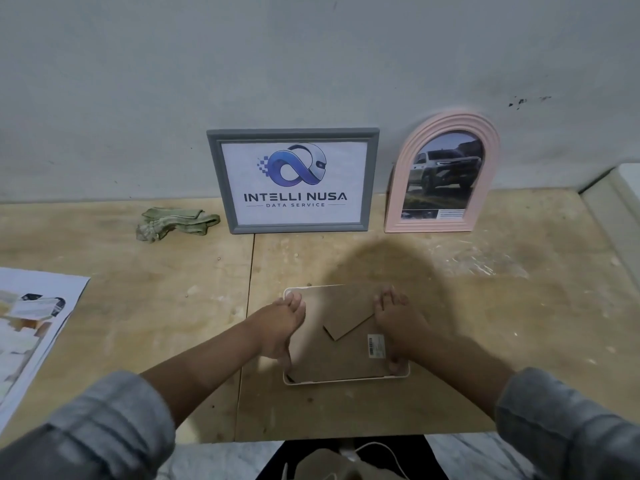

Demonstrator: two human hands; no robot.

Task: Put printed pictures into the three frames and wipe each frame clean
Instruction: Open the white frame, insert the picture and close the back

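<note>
A white frame (346,379) lies face down on the table, its brown cardboard back (343,355) and folded stand facing up. My left hand (282,327) grips its left edge, fingers at the far corner and thumb at the near corner. My right hand (398,323) grips its right edge the same way. A grey frame (214,178) with a logo print leans against the wall. Beside it on the right stands a pink arched frame (450,123) with a car picture.
A crumpled green cloth (173,221) lies left of the grey frame. Printed sheets (31,327) lie at the table's left edge. The plywood table (519,306) ends close to my body. A white ledge (623,188) runs along the far right.
</note>
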